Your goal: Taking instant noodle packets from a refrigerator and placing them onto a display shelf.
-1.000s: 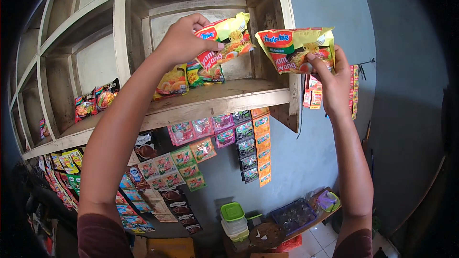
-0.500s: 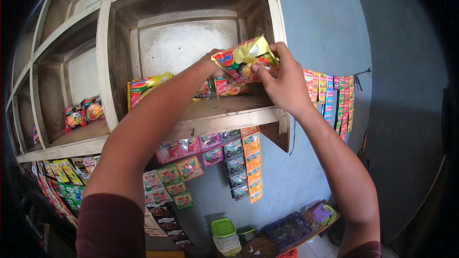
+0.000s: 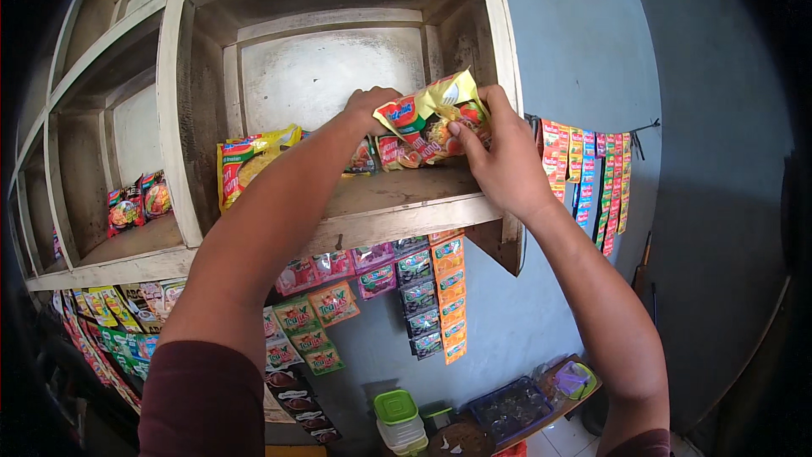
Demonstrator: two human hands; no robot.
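A yellow and red instant noodle packet (image 3: 436, 118) is held up at the right part of a wooden shelf compartment. My right hand (image 3: 507, 148) grips its right end, thumb on the front. My left hand (image 3: 370, 106) is at the packet's left end, its fingers hidden behind the packet, so their grip does not show. Below and behind the raised packet, another noodle packet (image 3: 396, 154) rests on the shelf board (image 3: 389, 189). A yellow noodle packet (image 3: 241, 171) stands at the compartment's left, partly covered by my left forearm.
The white-framed shelf unit (image 3: 176, 76) has further compartments to the left, one with dark noodle packets (image 3: 127, 211). Sachet strips hang below (image 3: 419, 296) and on the wall at right (image 3: 584, 173). Lower down are a green-lidded container (image 3: 396, 406) and a blue tray (image 3: 512, 410).
My left hand has shifted slightly left and shows more above the packet's left end. The raised packet stays in my right hand, tilted a little differently. The view has shifted slightly.
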